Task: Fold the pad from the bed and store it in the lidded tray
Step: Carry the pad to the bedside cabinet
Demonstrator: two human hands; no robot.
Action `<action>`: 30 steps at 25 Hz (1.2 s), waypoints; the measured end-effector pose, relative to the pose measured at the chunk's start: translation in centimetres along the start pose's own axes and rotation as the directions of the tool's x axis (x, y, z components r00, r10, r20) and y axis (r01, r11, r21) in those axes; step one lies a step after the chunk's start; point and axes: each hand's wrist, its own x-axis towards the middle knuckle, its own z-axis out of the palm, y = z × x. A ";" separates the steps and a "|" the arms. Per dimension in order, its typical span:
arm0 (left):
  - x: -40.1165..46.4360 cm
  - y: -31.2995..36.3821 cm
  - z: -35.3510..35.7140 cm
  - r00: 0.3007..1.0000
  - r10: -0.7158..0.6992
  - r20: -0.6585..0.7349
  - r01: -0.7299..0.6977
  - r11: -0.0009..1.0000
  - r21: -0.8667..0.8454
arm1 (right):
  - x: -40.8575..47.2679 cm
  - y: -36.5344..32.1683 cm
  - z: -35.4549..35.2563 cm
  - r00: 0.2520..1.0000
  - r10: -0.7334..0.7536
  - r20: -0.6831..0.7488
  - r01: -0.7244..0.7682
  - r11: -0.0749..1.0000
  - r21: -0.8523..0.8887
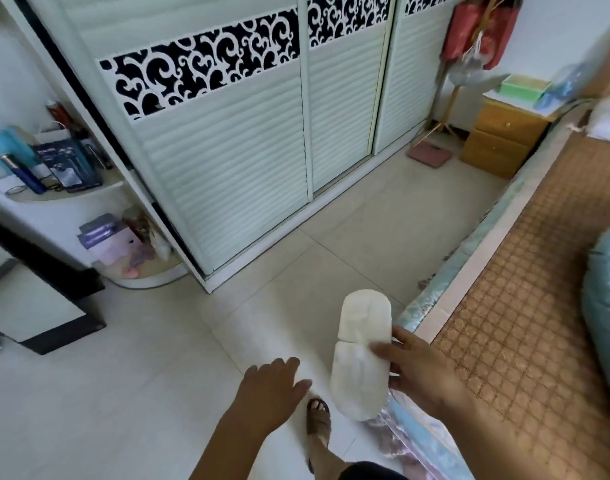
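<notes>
While the right hand pinched the pad mid-length, off the bed's near edge | long axis ran away from the person | left hand hung loose, empty, just beside it, nearer the lower end

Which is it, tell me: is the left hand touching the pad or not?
Apart. The head view shows bare floor between the left hand and the pad, which only the right hand grips.
</notes>
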 end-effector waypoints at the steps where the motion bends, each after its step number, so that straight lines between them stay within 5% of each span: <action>1: 2.3 -0.5 -1.9 0.999 0.016 0.030 -0.016 1.000 0.012 | 2.3 -1.5 0.0 1.000 0.003 -0.014 -0.003 1.000 0.018; 20: 46.2 -1.5 -29.3 0.911 0.368 0.187 -0.399 0.902 0.165 | 35.3 -23.8 -2.0 0.939 -0.001 -0.345 0.119 0.940 0.320; 30: 67.2 10.0 -39.0 0.807 0.488 0.333 -0.576 0.774 0.263 | 48.2 -35.2 -11.9 0.840 0.007 -0.542 0.251 0.881 0.400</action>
